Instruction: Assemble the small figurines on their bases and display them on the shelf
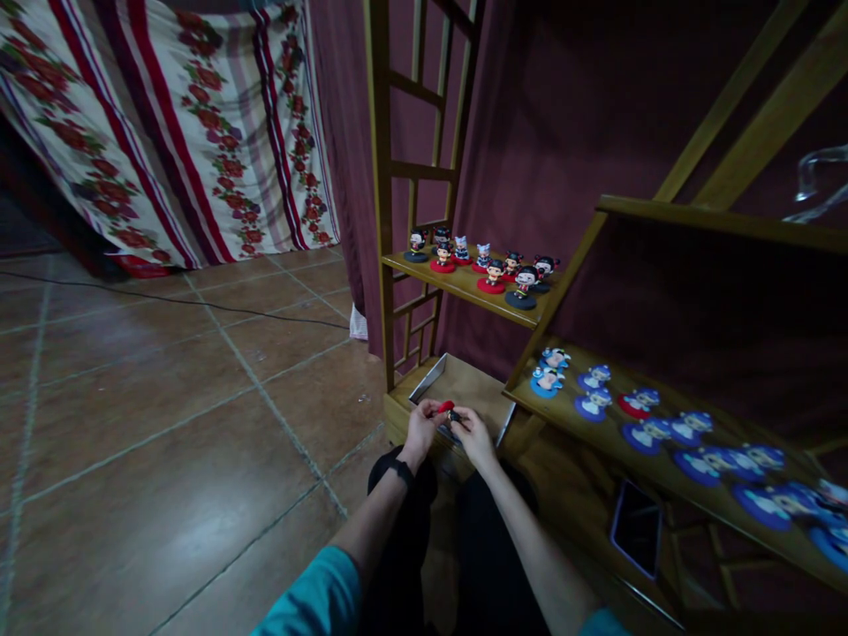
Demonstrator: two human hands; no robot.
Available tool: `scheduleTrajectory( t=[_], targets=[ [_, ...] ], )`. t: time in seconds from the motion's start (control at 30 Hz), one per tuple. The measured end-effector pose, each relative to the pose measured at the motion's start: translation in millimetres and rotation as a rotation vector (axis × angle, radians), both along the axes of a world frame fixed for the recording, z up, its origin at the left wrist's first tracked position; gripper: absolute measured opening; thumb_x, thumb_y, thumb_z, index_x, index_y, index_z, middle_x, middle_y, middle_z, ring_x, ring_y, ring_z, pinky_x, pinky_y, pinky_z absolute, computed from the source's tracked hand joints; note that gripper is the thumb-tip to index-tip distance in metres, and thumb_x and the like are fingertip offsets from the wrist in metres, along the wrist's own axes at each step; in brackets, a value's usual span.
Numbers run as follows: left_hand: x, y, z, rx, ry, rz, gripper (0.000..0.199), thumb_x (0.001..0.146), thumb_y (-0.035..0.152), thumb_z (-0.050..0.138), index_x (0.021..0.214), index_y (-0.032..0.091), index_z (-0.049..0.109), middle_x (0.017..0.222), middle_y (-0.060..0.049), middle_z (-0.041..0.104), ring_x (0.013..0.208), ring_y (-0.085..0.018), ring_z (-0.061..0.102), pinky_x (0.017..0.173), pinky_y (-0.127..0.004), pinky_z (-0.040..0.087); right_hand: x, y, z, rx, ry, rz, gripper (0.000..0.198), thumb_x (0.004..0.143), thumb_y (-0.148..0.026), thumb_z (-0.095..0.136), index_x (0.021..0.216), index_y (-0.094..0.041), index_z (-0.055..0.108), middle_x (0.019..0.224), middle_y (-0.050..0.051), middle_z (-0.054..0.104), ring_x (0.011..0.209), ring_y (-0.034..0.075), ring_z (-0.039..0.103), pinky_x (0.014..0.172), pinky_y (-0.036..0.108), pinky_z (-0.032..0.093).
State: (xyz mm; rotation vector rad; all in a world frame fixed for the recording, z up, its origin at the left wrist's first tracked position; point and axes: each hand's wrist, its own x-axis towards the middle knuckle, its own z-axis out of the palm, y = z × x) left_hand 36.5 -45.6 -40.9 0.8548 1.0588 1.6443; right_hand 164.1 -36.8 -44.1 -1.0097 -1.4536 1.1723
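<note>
Low in front of me, my left hand (424, 427) pinches a small red base (446, 407), like the round discs under the figurines on the shelf. Close beside it, my right hand (473, 433) has its fingers closed on a small dark-topped figurine (454, 416). The two pieces are close together; whether they touch I cannot tell. Both hands are over the near edge of a shallow open cardboard box (464, 384), which stands on the lowest board. Details of the figurine are too small to make out.
Above the box, several figurines on red and dark bases stand on a wooden shelf (457, 280). Another shelf (579, 358) at right carries several blue-based figurines. A phone (637, 528) lies below it. A cable (265, 315) crosses the tiled floor at left.
</note>
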Motion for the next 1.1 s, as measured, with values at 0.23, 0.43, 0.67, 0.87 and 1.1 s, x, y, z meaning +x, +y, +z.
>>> scheduleTrajectory(
  t=[0.23, 0.43, 0.67, 0.87, 1.1],
  targets=[
    [-0.2, -3.0, 0.6, -0.081, -0.155, -0.03, 0.028, 0.054, 0.015, 0.077, 0.075, 0.013, 0.06, 0.065, -0.001, 0.064, 0.057, -0.011, 0.058, 0.059, -0.023, 0.046, -0.1, 2.4, -3.3, -0.036, 0.028, 0.009, 0.039, 0.064, -0.02, 0.057, 0.103, -0.023, 0.058, 0.103, 0.004, 0.063, 0.083, 0.016, 0.06, 0.08, 0.032, 0.048],
    [-5.0, 0.3, -0.4, -0.266, -0.37, -0.07, 0.024, 0.063, 0.009, 0.074, 0.083, 0.012, 0.061, 0.077, -0.007, 0.067, 0.067, -0.013, 0.064, 0.061, -0.022, 0.051, 2.4, 5.1, 2.2, -0.126, 0.053, -0.135, 0.034, 0.065, -0.028, 0.06, 0.1, -0.026, 0.061, 0.107, 0.003, 0.062, 0.092, 0.017, 0.058, 0.083, 0.032, 0.046],
    [-7.8, 1.5, 1.9, -0.32, -0.386, -0.246, 0.019, 0.07, 0.003, 0.065, 0.087, 0.011, 0.063, 0.08, -0.007, 0.067, 0.067, -0.012, 0.064, 0.064, -0.021, 0.053, -3.9, 7.4, 6.7, -0.25, 0.183, -0.027, 0.033, 0.063, -0.035, 0.064, 0.094, -0.023, 0.062, 0.087, 0.002, 0.067, 0.076, 0.016, 0.062, 0.063, 0.027, 0.049],
    [-8.3, -1.7, 2.6, -0.295, -0.363, -0.346, 0.029, 0.066, 0.001, 0.067, 0.091, 0.014, 0.062, 0.081, -0.006, 0.067, 0.071, -0.015, 0.066, 0.07, -0.026, 0.053, -2.3, 12.5, 4.8, -0.266, 0.253, -0.02, 0.03, 0.061, -0.033, 0.066, 0.088, -0.021, 0.062, 0.083, 0.001, 0.068, 0.071, 0.015, 0.063, 0.062, 0.026, 0.05],
    [-7.7, -2.4, 4.3, -0.217, -0.316, -0.331, 0.034, 0.058, 0.005, 0.073, 0.089, 0.015, 0.063, 0.084, -0.005, 0.067, 0.073, -0.015, 0.064, 0.073, -0.028, 0.05, 0.3, 13.3, 0.5, -0.189, 0.237, 0.008, 0.027, 0.064, -0.035, 0.064, 0.088, -0.021, 0.063, 0.087, 0.002, 0.069, 0.079, 0.017, 0.064, 0.072, 0.031, 0.052]
  ],
)
